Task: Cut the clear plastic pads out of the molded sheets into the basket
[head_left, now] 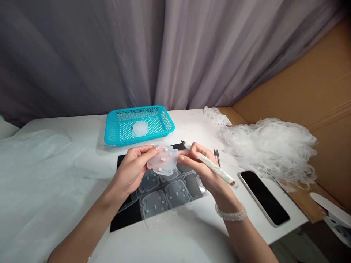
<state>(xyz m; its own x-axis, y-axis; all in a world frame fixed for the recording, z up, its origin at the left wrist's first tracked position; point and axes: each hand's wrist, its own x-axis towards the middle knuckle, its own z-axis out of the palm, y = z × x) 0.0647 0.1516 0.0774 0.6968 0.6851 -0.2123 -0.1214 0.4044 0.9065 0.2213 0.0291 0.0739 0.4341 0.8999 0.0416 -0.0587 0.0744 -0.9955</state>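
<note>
On the table [192, 126] lies a black card [126, 215], and a moulded plastic sheet [164, 193] lies on it. From this sheet, a basket [164, 126] stands at twelve o'clock, with one round piece [139, 128] in it. Small scissors [217, 157] are at two o'clock, with a netting pile [267, 151] behind them. A phone [264, 199] is at three o'clock, a cloth [35, 182] at nine o'clock. Above the sheet, the left hand [131, 171] holds a moulded piece [163, 159], and the right hand [205, 168] holds a slim tool [214, 166] just beside it.

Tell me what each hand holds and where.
The left hand grips a translucent molded piece by its left edge; the right hand holds a white pen-like tool by its shaft.
</note>
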